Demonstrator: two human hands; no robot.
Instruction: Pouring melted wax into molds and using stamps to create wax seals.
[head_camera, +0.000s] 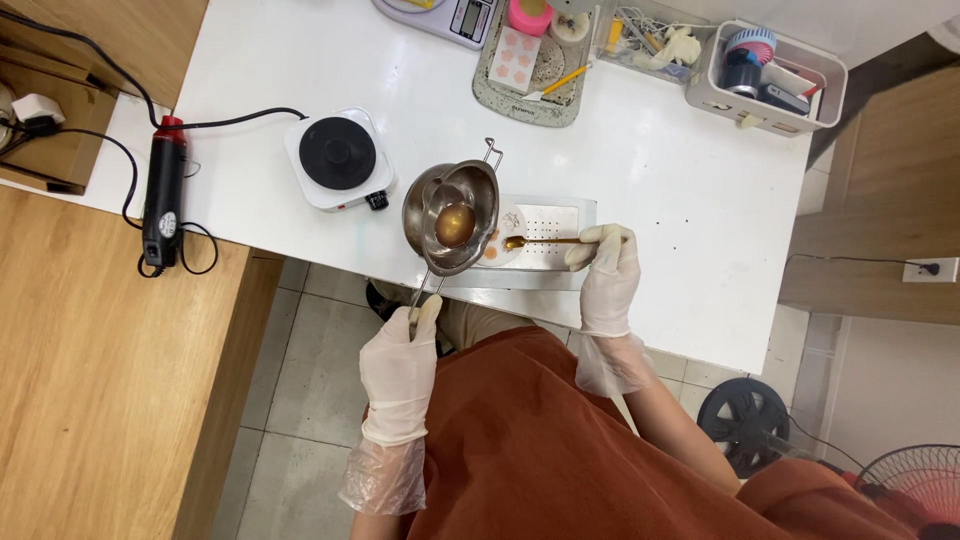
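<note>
Gloved left hand (400, 362) grips the tilted melting pot (452, 217) handle; right hand (606, 262) pinches a spoon (545, 241). Overtilting could spill amber liquid beyond the tray (560, 218).

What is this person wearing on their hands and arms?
Both the left hand and the right hand wear cream-white gloves, with loose, clear plastic cuffs bunching out past the wrists. Above the cuffs the forearms are bare. A rust-orange garment covers the body.

Left hand (398, 362) grips melting pot (451, 216) handle; right hand (606, 268) holds spoon (545, 242) over tray (560, 222).
</note>
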